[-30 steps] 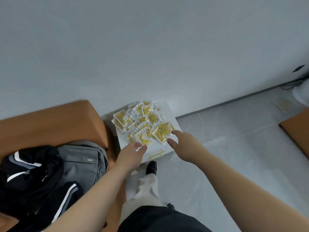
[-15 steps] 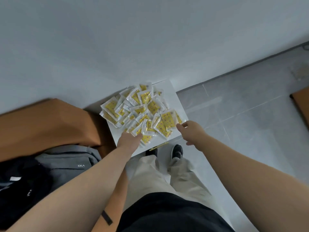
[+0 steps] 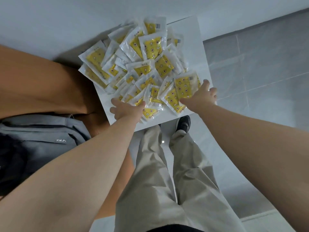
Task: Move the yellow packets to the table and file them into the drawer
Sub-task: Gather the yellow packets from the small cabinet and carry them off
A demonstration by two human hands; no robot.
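Yellow packets [image 3: 145, 69]: a loose heap of clear sleeves with yellow printed inserts, overlapping at every angle, piled on a white top [image 3: 198, 41].
White top: its far edge stands against the pale wall [image 3: 83, 17]; a strip at the near edge and the right side is bare.
My left hand [image 3: 127, 110]: stretched out at the near-left edge of the heap, fingers spread and straight – the thumb side touches the nearest packets, and it grips nothing.
My right hand [image 3: 199, 97]: at the right edge of the heap, fingers extended – laid against the side of the outermost packet, not curled round it.
Hands together: well apart, one at each side of the heap's near half.
Left of the top: a brown cushion [image 3: 41, 81], and nearer to me a grey backpack [image 3: 46, 136] marked XIKA, with dark cloth [image 3: 10, 164] beside it.
Below me: my beige trousers [image 3: 158, 173] and a black shoe [image 3: 183, 123] just under the near edge of the top.
Right side: grey floor tiles [image 3: 259, 72].
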